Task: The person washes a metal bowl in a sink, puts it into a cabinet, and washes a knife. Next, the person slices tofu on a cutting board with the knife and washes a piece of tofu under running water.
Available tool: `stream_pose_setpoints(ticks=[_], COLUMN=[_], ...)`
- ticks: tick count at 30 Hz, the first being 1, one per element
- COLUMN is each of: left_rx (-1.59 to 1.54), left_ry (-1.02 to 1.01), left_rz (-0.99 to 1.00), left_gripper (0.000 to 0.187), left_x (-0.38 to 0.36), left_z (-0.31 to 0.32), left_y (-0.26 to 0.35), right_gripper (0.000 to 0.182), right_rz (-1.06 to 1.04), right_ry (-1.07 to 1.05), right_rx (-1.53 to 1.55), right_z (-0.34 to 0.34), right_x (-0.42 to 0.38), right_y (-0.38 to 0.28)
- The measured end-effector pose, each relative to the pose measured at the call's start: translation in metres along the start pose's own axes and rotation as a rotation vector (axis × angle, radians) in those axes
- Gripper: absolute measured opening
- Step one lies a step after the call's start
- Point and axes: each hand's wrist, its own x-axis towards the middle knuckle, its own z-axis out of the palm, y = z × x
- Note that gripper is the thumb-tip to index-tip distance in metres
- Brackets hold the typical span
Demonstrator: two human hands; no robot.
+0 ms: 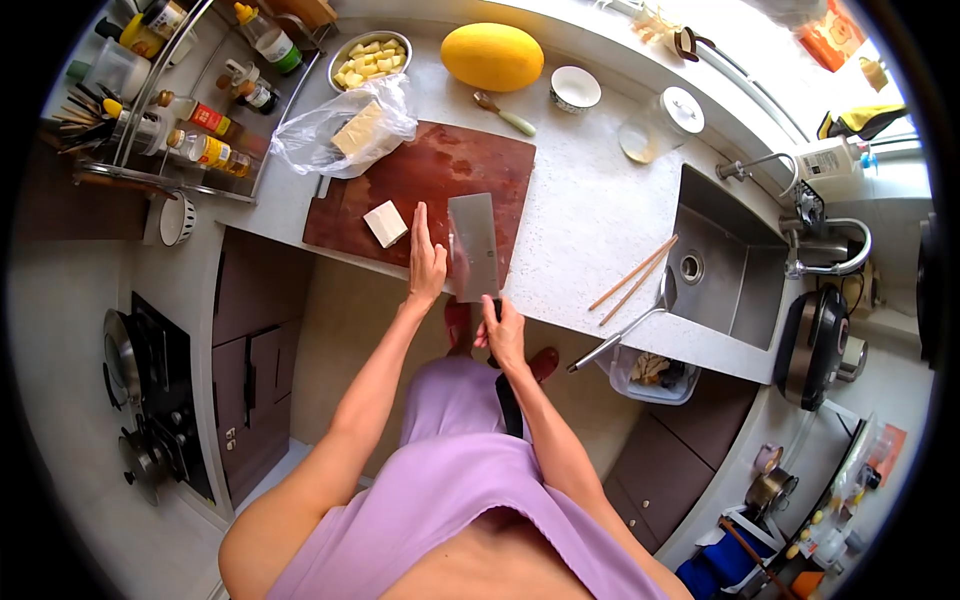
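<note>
My right hand [503, 333] is wrapped round the black handle of a cleaver [474, 240], whose broad blade lies over the right part of the wooden cutting board [480, 160]. My left hand [427, 262] is held with fingers stretched out and together, at the board's front edge between the blade and a pale block of tofu [385, 224]. A small gap separates those fingers from the tofu. Farther back, a clear plastic bag [390, 125] rests partly on the board with a second tofu block [357, 128] in it.
Behind the board stand a bowl of pale yellow cubes [370, 62], a yellow melon [492, 57], a peeler [505, 115], a small bowl [575, 89] and a glass jar [655, 130]. Chopsticks [634, 272] and a ladle [620, 335] lie by the sink [735, 285]. Bottles fill a rack [260, 150] at left.
</note>
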Motion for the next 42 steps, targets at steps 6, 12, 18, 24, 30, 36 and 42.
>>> stream_pose_setpoints(ticks=[6,12,18,24,30,36,42], left_rx=[-0.112,-0.213,-0.941,0.025,-0.001,0.809,-0.510], left_ry=[0.030,-0.094,-0.494,-0.863,-1.076,-1.255,-0.845], left_rz=[-0.061,-0.019,0.038,1.203,1.244,0.359,-0.630], left_gripper=[0.073,0.070,0.066,0.050,0.067,0.048,0.029], left_x=[0.000,0.015,0.047,0.039,0.022,0.074,0.025], left_z=[0.003,0.007,0.098,0.231,0.445,0.617,0.663], left_y=[-0.003,0.046,0.180,0.295,0.332,0.216,0.245], right_gripper=[0.035,0.034,0.034,0.034,0.034,0.036,0.018], right_rz=[-0.003,0.065,-0.002,-0.072,0.093,0.151,-0.595], right_ry=[-0.032,-0.099,0.157,0.314,0.207,0.214,0.287], right_rx=[0.002,0.373,0.585,0.534,0.425,-0.096,-1.931], right_z=[0.052,0.026,-0.120,-0.335,-0.546,-0.695,-0.785], right_x=[0.000,0.001,-0.041,-0.073,-0.078,-0.024,0.097], right_y=[-0.007,-0.005,-0.054,-0.054,-0.023,-0.009,-0.069])
